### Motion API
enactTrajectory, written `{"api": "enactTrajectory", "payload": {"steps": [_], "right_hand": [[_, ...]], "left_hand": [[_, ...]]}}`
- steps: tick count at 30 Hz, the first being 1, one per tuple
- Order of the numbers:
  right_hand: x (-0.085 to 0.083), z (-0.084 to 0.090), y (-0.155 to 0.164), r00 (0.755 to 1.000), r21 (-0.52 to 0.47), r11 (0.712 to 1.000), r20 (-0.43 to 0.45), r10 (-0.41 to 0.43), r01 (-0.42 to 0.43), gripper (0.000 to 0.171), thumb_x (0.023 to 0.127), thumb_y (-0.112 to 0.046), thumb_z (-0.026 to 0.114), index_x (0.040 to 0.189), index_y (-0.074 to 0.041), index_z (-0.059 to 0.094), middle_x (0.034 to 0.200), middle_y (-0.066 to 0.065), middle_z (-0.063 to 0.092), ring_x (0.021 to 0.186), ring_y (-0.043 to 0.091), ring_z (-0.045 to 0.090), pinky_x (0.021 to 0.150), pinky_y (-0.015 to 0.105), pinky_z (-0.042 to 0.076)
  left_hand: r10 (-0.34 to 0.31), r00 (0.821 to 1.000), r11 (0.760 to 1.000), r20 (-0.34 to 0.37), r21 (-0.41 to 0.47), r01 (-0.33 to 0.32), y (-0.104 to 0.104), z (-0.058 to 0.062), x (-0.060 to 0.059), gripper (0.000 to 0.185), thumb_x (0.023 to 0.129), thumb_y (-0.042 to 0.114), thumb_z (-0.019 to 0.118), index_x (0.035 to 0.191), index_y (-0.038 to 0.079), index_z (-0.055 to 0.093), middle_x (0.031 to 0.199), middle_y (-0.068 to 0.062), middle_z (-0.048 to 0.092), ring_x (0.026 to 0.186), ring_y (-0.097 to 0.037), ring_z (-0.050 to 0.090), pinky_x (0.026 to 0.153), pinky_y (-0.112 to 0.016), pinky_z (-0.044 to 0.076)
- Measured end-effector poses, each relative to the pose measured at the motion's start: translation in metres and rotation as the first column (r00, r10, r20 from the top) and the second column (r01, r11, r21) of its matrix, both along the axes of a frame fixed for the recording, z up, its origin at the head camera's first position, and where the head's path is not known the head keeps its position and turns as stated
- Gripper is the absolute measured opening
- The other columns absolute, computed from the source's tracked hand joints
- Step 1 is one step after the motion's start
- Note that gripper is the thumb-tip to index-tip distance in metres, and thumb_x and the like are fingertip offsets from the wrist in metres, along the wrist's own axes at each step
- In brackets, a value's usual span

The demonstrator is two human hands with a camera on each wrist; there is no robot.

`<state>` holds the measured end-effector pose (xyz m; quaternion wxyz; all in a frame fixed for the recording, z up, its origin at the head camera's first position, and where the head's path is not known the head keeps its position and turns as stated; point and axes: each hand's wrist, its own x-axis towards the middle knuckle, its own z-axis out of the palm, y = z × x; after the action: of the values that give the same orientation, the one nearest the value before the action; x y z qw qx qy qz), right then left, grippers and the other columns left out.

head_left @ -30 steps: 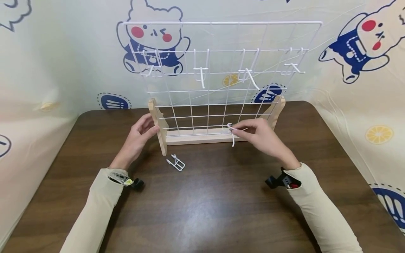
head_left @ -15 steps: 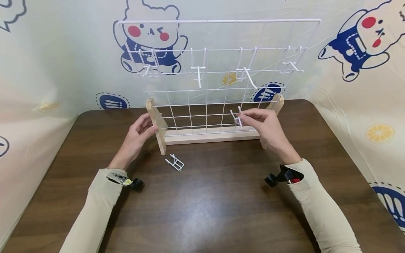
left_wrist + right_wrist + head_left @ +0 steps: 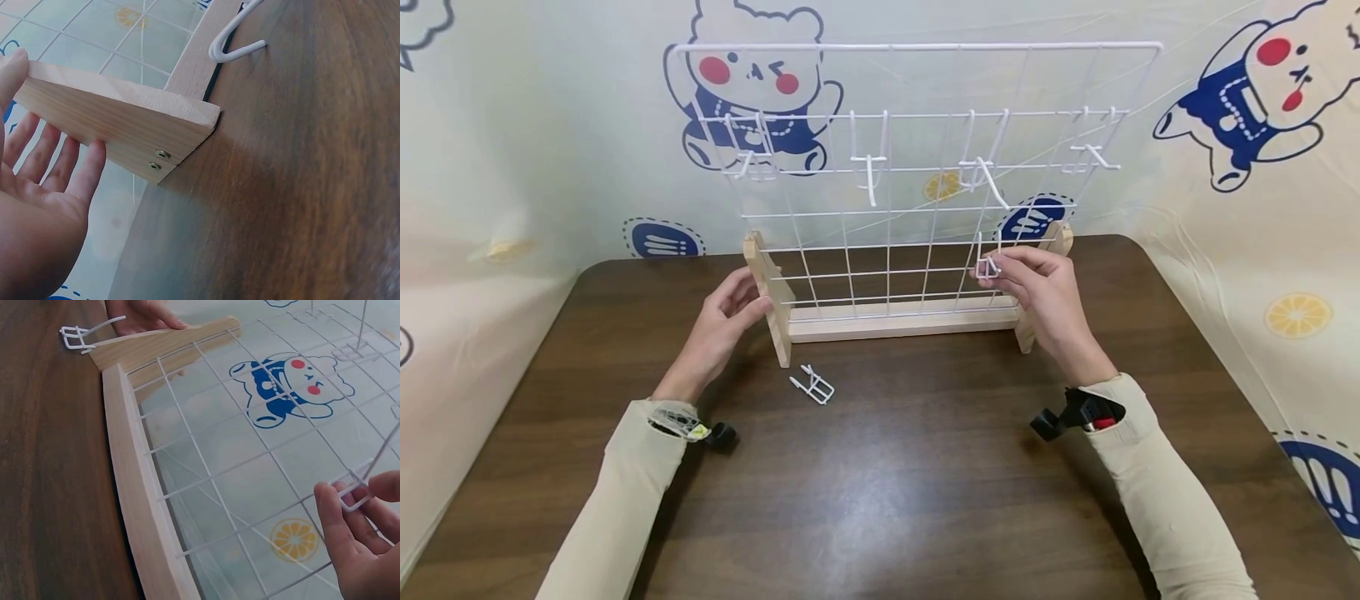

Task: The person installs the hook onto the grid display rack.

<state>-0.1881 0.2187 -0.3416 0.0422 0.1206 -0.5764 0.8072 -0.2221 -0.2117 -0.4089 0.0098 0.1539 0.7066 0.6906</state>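
White wire hook (image 3: pixel 986 265) pinched in right grip (image 3: pixel 1037 292) at grid (image 3: pixel 917 167), left grip (image 3: pixel 726 321) open against wooden foot (image 3: pixel 771 296)

Dark wood table (image 3: pixel 880 500) — grid stand (image 3: pixel 895 321), loose hook (image 3: pixel 812 387).

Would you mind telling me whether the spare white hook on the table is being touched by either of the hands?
No, the spare white hook lies alone on the table, apart from the left hand and the right hand.
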Motion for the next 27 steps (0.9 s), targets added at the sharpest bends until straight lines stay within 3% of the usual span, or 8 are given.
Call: {"api": "enactTrajectory", "payload": {"steps": [5,10,22,27], "right_hand": [[-0.0015,-0.0043,-0.0023,0.999,-0.007,1.0,0.017,-0.03,0.031,0.029,0.095,-0.004,0.065,0.11,0.021,0.062,0.097,0.019,0.073,0.089,0.031,0.072,0.083,0.035,0.059],[-0.0035,-0.0088,-0.0033,0.994,0.074,0.995,0.076,-0.078,0.073,0.031,0.096,-0.007,0.066,0.109,0.021,0.062,0.094,0.015,0.074,0.087,0.028,0.073,0.083,0.035,0.059],[-0.0045,-0.0058,0.0018,0.989,0.168,0.985,0.141,-0.052,0.028,0.039,0.095,-0.01,0.069,0.113,0.022,0.059,0.099,0.024,0.073,0.086,0.027,0.074,0.081,0.034,0.059],[-0.0053,-0.0034,0.0044,0.988,0.258,0.966,0.147,-0.049,0.009,0.03,0.095,-0.012,0.069,0.11,0.014,0.065,0.096,0.021,0.074,0.085,0.027,0.074,0.081,0.034,0.059]], "left_hand": [[-0.005,1.0,1.0,-0.001,0.014,0.005,-0.0004,-0.0007,-0.0004,0.048,0.098,0.01,0.064,0.144,0.012,0.049,0.141,-0.009,0.055,0.128,-0.025,0.048,0.1,-0.021,0.045],[-0.006,1.0,1.0,-0.005,0.018,0.006,-0.0006,-0.0012,-0.0007,0.048,0.098,0.009,0.063,0.143,0.012,0.049,0.14,-0.008,0.056,0.128,-0.025,0.048,0.1,-0.02,0.045],[-0.009,1.0,1.0,-0.006,0.008,0.009,-0.0004,-0.0008,-0.001,0.049,0.098,0.009,0.063,0.144,0.011,0.048,0.141,-0.011,0.054,0.127,-0.02,0.049,0.1,-0.02,0.045],[-0.002,1.0,1.0,-0.006,-0.004,0.002,-0.0012,0.0,0.0001,0.049,0.098,0.01,0.063,0.145,0.012,0.048,0.14,-0.009,0.054,0.128,-0.021,0.049,0.1,-0.019,0.045]]}}
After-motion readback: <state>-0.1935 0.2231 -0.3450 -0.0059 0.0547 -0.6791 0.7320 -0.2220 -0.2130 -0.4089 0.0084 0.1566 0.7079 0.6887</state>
